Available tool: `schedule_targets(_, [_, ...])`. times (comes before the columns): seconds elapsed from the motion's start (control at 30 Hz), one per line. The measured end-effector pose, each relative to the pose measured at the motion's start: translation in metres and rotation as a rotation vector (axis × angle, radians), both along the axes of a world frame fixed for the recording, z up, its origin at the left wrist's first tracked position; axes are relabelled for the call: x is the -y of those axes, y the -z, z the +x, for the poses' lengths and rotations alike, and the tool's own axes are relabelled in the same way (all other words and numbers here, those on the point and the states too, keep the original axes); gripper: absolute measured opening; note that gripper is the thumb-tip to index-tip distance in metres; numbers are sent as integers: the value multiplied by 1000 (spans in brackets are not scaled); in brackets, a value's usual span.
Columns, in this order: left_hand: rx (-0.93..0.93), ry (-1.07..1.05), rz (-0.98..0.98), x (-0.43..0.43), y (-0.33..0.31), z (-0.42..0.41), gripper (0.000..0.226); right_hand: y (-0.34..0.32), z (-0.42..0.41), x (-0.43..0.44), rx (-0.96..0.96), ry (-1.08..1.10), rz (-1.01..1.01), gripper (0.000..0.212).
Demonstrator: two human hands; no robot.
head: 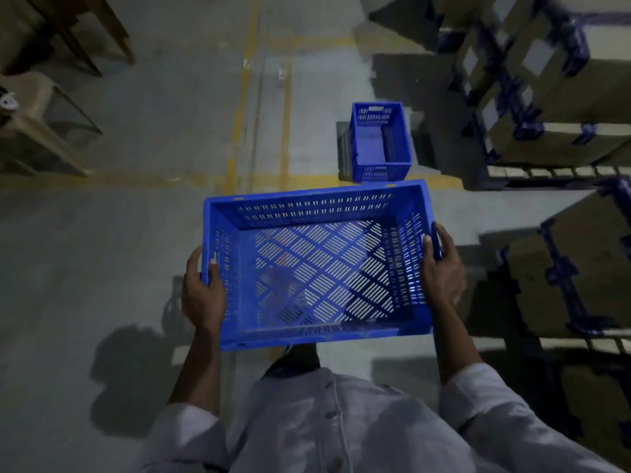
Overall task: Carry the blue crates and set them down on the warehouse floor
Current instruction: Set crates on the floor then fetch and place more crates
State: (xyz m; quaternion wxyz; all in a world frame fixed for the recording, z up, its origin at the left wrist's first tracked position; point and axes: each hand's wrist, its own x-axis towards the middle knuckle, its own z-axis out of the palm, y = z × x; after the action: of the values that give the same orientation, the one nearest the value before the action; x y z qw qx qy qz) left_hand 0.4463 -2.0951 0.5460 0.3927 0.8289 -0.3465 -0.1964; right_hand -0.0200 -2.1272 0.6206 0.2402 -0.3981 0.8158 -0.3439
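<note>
I hold an empty blue slotted crate (317, 268) level in front of my body, above the grey warehouse floor (102, 233). My left hand (203, 291) grips its left rim, thumb inside the wall. My right hand (442, 268) grips the right rim the same way. A second blue crate (380, 141) stands on the floor straight ahead, just past the held crate's far edge, beside the stacked boxes.
Pallets of brown cartons with blue strapping (546, 97) fill the right side, with more cartons (573, 285) nearer me. Yellow floor lines (239, 114) run ahead and across. A beige plastic chair (30, 124) and wooden furniture (68, 29) stand at the left.
</note>
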Motion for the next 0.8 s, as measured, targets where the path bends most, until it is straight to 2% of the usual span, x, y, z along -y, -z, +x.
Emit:
schedule_targets(0.13, [-54,-2,19,124,9,21,52,-5,23,103,-2,43,17,45])
schedule_targets(0.2, [-78,7,-39,181,4,29,50,-14,32,150,0,73,-16,45])
schedule_targets(0.37, [-136,74,-38,308,-16,24,45,-24,34,249,-27,163,-18,47])
schedule_targets(0.8, [-95,303,15,665,-6,-28,45,12,-7,519,-18,370,17,47])
